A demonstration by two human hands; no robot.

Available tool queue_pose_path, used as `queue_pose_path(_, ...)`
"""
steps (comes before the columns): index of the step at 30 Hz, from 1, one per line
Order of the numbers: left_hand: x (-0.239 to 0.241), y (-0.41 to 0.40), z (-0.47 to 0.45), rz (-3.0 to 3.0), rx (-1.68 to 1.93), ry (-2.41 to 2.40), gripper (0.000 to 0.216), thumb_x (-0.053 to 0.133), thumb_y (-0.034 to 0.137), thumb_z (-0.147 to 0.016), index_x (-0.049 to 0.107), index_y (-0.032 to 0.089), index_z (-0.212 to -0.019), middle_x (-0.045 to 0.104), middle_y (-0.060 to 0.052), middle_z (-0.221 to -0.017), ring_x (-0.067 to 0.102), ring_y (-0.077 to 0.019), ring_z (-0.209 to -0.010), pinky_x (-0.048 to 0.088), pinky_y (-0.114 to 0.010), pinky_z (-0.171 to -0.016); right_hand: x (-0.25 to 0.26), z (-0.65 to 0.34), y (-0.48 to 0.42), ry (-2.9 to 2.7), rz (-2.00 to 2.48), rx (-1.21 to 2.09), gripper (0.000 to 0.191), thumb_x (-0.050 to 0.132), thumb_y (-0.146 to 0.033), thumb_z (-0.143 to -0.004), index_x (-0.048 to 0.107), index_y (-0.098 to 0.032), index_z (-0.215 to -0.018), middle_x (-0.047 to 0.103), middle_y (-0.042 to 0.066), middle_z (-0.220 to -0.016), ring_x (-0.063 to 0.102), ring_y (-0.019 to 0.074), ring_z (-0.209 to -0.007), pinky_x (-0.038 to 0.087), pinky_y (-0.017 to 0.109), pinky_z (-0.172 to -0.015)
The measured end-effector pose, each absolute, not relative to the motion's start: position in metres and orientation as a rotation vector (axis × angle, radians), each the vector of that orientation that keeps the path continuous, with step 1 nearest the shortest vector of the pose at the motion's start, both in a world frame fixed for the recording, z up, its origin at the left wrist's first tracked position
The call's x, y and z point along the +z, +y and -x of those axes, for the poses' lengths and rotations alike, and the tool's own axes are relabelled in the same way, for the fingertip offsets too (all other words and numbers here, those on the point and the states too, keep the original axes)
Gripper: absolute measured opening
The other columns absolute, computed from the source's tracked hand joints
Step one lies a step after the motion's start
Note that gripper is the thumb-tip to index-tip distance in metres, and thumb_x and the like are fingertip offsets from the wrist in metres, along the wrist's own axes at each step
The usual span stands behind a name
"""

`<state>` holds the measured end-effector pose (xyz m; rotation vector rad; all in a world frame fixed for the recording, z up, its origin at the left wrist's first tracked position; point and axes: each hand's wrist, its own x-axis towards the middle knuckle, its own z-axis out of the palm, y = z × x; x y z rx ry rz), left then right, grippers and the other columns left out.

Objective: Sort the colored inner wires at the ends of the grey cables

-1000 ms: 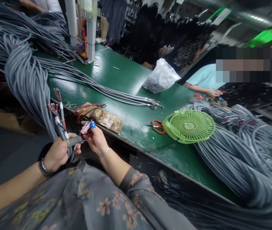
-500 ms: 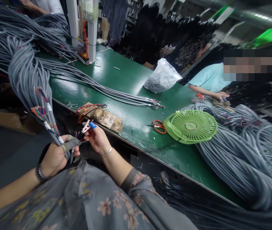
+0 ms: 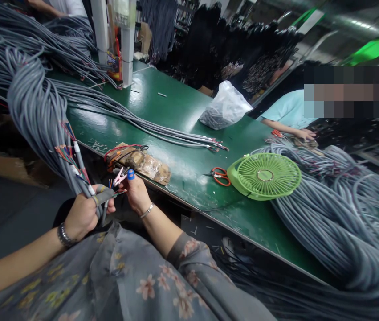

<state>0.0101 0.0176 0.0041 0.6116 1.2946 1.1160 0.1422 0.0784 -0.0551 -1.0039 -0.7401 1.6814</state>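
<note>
My left hand [image 3: 84, 213] is closed around the ends of several grey cables [image 3: 75, 183], its thumb and finger wrapped in grey bands. Thin coloured wires stick out of the stripped cable ends [image 3: 64, 154]. My right hand [image 3: 136, 194], with blue wrapping on its thumb, is closed on a small pale pink clip [image 3: 120, 176]. It sits right beside my left hand, near the fine wire ends between them. My right fingertips are partly hidden. A thick hank of grey cable [image 3: 37, 116] hangs over the table edge at my left.
On the green table [image 3: 182, 174] lie a taped, wire-wrapped block [image 3: 145, 165], orange-handled scissors [image 3: 221, 176], a green fan [image 3: 264, 176] and a plastic bag [image 3: 226, 107]. Cable piles [image 3: 326, 218] cover the right side. A person in light blue [image 3: 287, 107] works across the table.
My left hand and the cable ends have shifted slightly to the right, closer to my right hand. The clip stays in my right hand, turned a little.
</note>
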Motion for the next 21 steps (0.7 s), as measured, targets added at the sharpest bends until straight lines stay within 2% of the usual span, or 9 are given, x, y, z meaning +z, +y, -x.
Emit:
queue_pose_path(5, 0.001, 0.017, -0.008, -0.642, 1.132, 1.294, 0.038, 0.101, 0.034, -0.046, 0.069, 0.021, -0.062, 0.067, 0.002, -0.051, 0.062, -0.0140, -0.045, 0.057, -0.026, -0.050, -0.053, -0.140, 0.082, -0.679, 0.923, 1.811, 0.059, 0.088, -0.077, -0.094, 0.078, -0.021, -0.081, 0.072, 0.002, -0.072, 0.058, 0.0149, -0.064, 0.053, 0.027, -0.063)
queue_pose_path(8, 0.002, 0.017, -0.009, -0.652, 1.141, 1.298, 0.040, 0.102, 0.036, -0.043, 0.069, 0.021, -0.060, 0.067, 0.001, -0.050, 0.061, -0.0133, -0.045, 0.056, -0.025, -0.049, -0.050, -0.137, 0.083, -0.580, 0.890, 1.825, 0.056, 0.093, -0.074, -0.092, 0.079, -0.020, -0.085, 0.067, -0.001, -0.069, 0.055, 0.0137, -0.062, 0.050, 0.025, -0.059)
queue_pose_path(13, 0.002, 0.018, -0.012, -0.629, 1.122, 1.335, 0.044, 0.103, 0.040, -0.040, 0.068, 0.021, -0.058, 0.066, 0.002, -0.049, 0.060, -0.0122, -0.045, 0.056, -0.024, -0.049, -0.048, -0.133, 0.083, -0.485, 0.912, 1.770, 0.053, 0.097, -0.068, -0.091, 0.077, -0.020, -0.079, 0.063, -0.002, -0.064, 0.056, 0.0147, -0.064, 0.049, 0.025, -0.060)
queue_pose_path(18, -0.001, 0.018, -0.010, -0.661, 1.139, 1.304, 0.039, 0.102, 0.037, -0.047, 0.068, 0.021, -0.059, 0.066, 0.001, -0.050, 0.060, -0.0129, -0.045, 0.056, -0.025, -0.049, -0.048, -0.129, 0.082, -0.424, 0.943, 1.780, 0.049, 0.095, -0.063, -0.096, 0.077, -0.021, -0.080, 0.064, -0.001, -0.066, 0.056, 0.0169, -0.067, 0.050, 0.027, -0.063)
queue_pose_path(21, -0.002, 0.016, -0.007, -0.675, 1.150, 1.270, 0.038, 0.102, 0.036, -0.051, 0.067, 0.023, -0.059, 0.066, 0.001, -0.050, 0.061, -0.0140, -0.046, 0.057, -0.025, -0.050, -0.049, -0.130, 0.080, -0.390, 0.927, 1.835, 0.056, 0.085, -0.072, -0.100, 0.075, -0.021, -0.082, 0.067, 0.001, -0.069, 0.058, 0.0179, -0.066, 0.051, 0.028, -0.063)
